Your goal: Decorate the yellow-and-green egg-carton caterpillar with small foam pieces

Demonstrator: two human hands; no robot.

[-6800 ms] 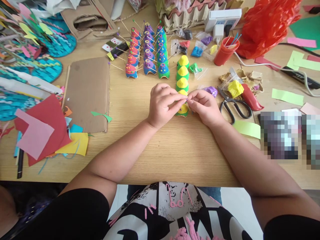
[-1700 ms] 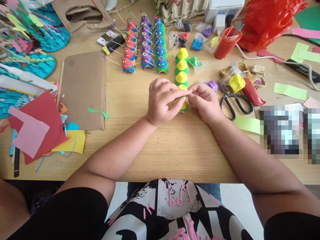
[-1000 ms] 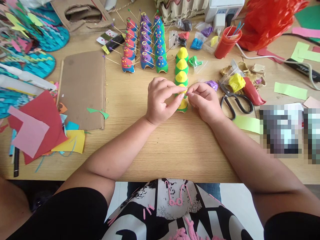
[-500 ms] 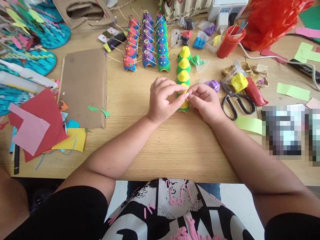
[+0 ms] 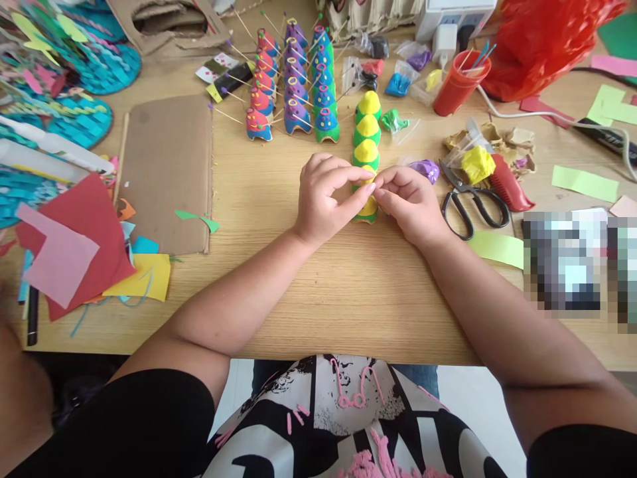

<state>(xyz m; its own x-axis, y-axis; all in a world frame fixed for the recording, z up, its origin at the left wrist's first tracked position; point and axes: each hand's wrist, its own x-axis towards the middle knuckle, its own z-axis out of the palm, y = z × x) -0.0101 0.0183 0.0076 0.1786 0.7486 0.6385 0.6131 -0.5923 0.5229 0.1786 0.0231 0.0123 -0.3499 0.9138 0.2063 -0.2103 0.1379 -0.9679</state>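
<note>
In the head view, my left hand [image 5: 326,196] and my right hand [image 5: 405,202] meet above the near end of a green and yellow clay-covered egg-carton strip [image 5: 367,153]. Thumb and forefinger of each are pinched together, fingertips touching those of the other hand. Whatever lies between them is too small to make out. The strip's near bumps are partly hidden behind my fingers. Purple clay in a plastic bag [image 5: 426,170] lies just beyond my right hand, and black-handled scissors [image 5: 475,202] rest to its right.
Three decorated egg-carton strips, red [image 5: 259,123], purple [image 5: 297,113] and blue-green [image 5: 326,123], bristle with sticks at the back. A cardboard sheet [image 5: 166,176] and paper scraps [image 5: 79,245] lie left. A red cup [image 5: 460,83], bagged yellow clay [image 5: 478,164] and a white cable [image 5: 537,114] occupy the right.
Hardly anything differs. Both hands keep the same pinched pose over the strip, and the whole view has shifted very slightly.
</note>
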